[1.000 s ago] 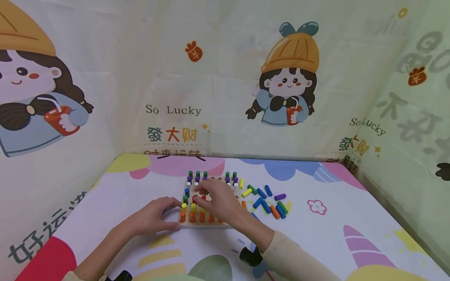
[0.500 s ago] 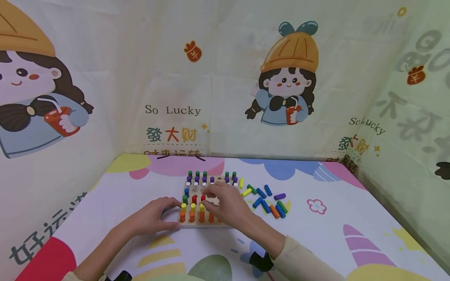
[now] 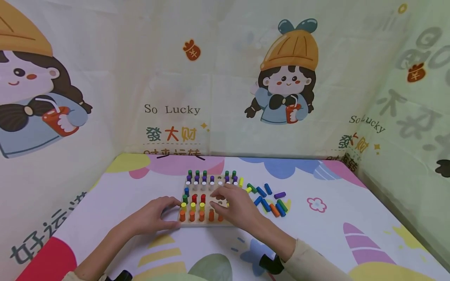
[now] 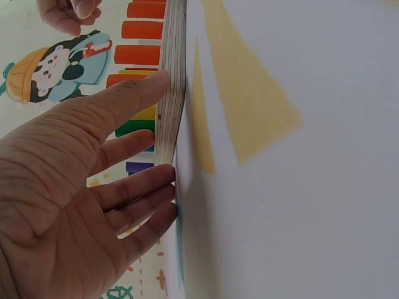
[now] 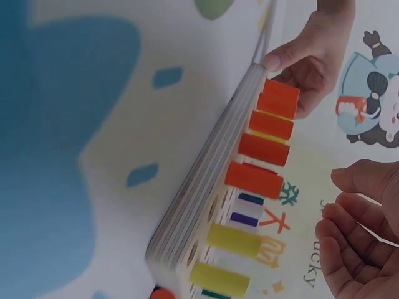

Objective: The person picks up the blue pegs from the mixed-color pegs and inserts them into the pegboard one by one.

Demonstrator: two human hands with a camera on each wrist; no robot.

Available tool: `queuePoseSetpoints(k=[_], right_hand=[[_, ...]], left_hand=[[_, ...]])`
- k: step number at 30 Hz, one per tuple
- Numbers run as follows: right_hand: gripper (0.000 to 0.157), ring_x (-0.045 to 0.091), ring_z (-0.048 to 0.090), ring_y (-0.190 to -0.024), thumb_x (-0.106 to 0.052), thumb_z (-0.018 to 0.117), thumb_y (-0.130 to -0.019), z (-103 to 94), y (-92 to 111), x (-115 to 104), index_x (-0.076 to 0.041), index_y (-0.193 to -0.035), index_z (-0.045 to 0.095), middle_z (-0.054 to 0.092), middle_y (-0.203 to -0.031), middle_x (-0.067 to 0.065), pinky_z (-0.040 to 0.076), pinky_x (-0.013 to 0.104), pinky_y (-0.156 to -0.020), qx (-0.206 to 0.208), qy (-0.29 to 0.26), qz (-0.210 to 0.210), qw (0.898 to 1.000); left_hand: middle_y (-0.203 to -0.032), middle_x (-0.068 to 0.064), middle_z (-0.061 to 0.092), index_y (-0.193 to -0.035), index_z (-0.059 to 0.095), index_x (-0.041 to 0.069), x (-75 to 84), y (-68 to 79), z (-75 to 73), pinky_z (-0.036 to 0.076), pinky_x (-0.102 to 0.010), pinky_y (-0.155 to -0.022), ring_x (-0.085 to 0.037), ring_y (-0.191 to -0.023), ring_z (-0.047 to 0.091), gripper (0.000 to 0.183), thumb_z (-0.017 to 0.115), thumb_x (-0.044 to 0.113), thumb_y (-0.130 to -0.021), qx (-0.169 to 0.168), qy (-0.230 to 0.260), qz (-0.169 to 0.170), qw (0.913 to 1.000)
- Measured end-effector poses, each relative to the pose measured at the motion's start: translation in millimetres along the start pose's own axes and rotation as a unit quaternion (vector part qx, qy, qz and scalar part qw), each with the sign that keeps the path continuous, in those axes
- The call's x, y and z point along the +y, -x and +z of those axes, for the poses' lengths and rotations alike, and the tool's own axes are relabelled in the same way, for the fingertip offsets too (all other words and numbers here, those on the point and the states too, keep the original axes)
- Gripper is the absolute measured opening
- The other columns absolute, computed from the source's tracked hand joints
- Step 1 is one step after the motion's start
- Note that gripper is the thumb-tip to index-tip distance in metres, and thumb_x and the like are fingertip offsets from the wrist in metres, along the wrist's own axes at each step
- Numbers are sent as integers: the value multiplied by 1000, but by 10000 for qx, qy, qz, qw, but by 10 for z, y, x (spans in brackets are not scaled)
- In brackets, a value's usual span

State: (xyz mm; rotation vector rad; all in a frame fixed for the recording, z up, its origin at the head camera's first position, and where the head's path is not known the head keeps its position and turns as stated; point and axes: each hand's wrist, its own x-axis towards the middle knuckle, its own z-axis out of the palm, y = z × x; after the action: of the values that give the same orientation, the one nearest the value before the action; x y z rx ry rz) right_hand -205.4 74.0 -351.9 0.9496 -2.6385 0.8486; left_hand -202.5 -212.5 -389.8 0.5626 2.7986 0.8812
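Note:
A wooden pegboard (image 3: 191, 225) stands on the table with coloured pegs upright in rows. Orange pegs (image 3: 202, 216) fill much of the near row, with yellow, red, white, purple and green ones behind. My left hand (image 3: 151, 216) steadies the board's left side; in the left wrist view its thumb and extended fingers touch the layered edge (image 4: 171, 68). Above the board's right half, my right hand (image 3: 237, 205) hovers beside the red pegs (image 3: 203, 198), fingers loosely bent. Nothing shows between those fingers in the right wrist view. The hand hides part of the board's right side.
Loose pegs in several colours lie right of the board, among them a blue peg (image 3: 265, 205), an orange peg (image 3: 274, 210) and a purple peg (image 3: 279, 194). A printed cloth (image 3: 316, 249) covers the table, and patterned sheets (image 3: 225, 89) hang behind and at the sides.
My right hand has moved right over the board, away from the red pegs, uncovering them and some white pegs. The left hand has stayed at the board's left side.

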Motion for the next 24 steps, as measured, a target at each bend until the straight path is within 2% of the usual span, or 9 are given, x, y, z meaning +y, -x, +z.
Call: queuePoseSetpoints(k=[8,14,24], right_hand=[[18,19,70,-94,-13,79,-91,-89,119,107,-8,-108,75,73,-101,3,61,29,-80,57,106,33,9999],[18,21,70,-93,-12,79,-90,-132,188,169,-7,-107,75,73,-101,5,61,34,-80,101,118,128,9998],[18,21,70,-92,-11,81,-88,-186,308,256,-7,-104,75,72,-99,3,61,35,-78,248,185,265,9992]], left_hand=[[-129,-5,65,-126,65,12,-20,-7,14,48,-58,-106,-31,-122,59,57,87,37,-81,-12,8,49,10000],[-129,-5,65,-127,65,13,-26,-17,18,48,-57,-106,-30,-122,59,57,87,39,-81,11,18,18,10000],[-130,-5,65,-127,65,12,-12,-1,7,48,-58,-106,-31,-121,59,57,87,37,-81,-15,50,87,9999]])
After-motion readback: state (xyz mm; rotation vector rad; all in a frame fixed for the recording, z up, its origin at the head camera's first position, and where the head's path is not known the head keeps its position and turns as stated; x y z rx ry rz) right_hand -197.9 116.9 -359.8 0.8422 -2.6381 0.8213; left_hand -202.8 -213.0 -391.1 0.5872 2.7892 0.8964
